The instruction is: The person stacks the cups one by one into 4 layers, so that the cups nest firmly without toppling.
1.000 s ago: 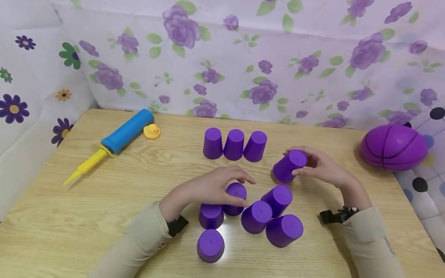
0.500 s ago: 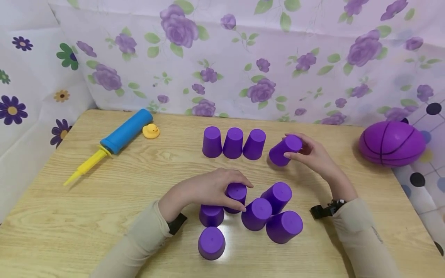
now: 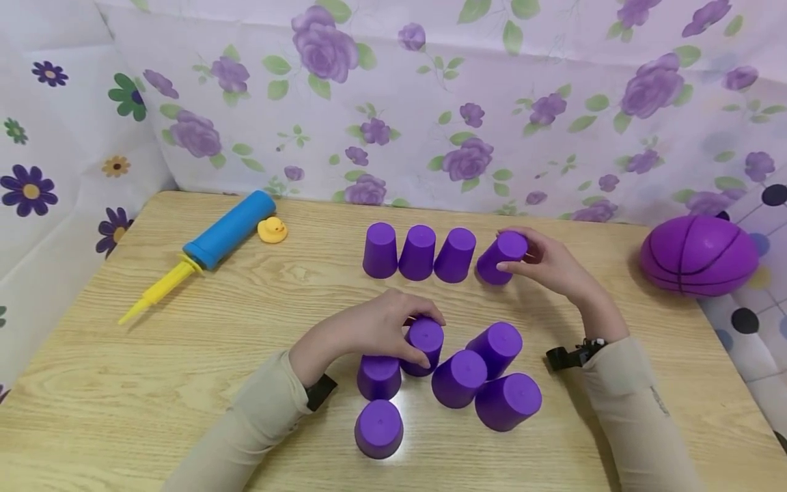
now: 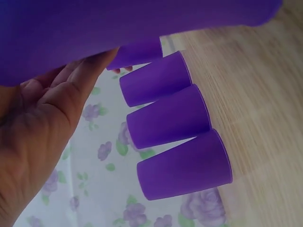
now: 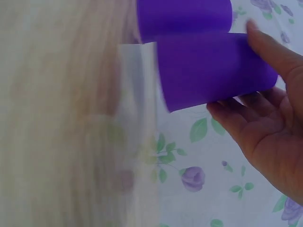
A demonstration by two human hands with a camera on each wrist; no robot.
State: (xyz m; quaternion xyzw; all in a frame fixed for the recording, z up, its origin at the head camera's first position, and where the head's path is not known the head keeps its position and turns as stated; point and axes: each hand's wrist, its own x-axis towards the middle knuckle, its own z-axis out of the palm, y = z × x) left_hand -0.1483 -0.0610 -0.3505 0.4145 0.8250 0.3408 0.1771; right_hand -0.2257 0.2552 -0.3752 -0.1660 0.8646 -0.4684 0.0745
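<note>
My right hand (image 3: 550, 263) grips an upside-down purple cup (image 3: 499, 263) by its sides, thumb in front and fingers behind. This cup stands slightly tilted at the right end of a row, beside another purple cup (image 3: 456, 256). In the right wrist view the gripped cup (image 5: 213, 71) overlaps its neighbour (image 5: 184, 19). Nearer the front, my left hand (image 3: 384, 328) has its thumb and fingers round the upper part of a second cup (image 3: 428, 338). Just in front of that hand stand two cups, a partly covered one (image 3: 379, 379) and a nearer one (image 3: 379, 430).
Three inverted cups cluster right of the left hand, one being the front right cup (image 3: 509, 403). At the table's left lie a blue and yellow hand pump (image 3: 224, 232) and a yellow rubber duck (image 3: 272, 230). A purple ball (image 3: 699, 256) sits at the right edge. Floral cloth (image 3: 406, 102) hangs behind.
My right hand has carried its cup away from me and slightly left, up to the end of the back row. My left hand's fingers have closed round the cup beneath them.
</note>
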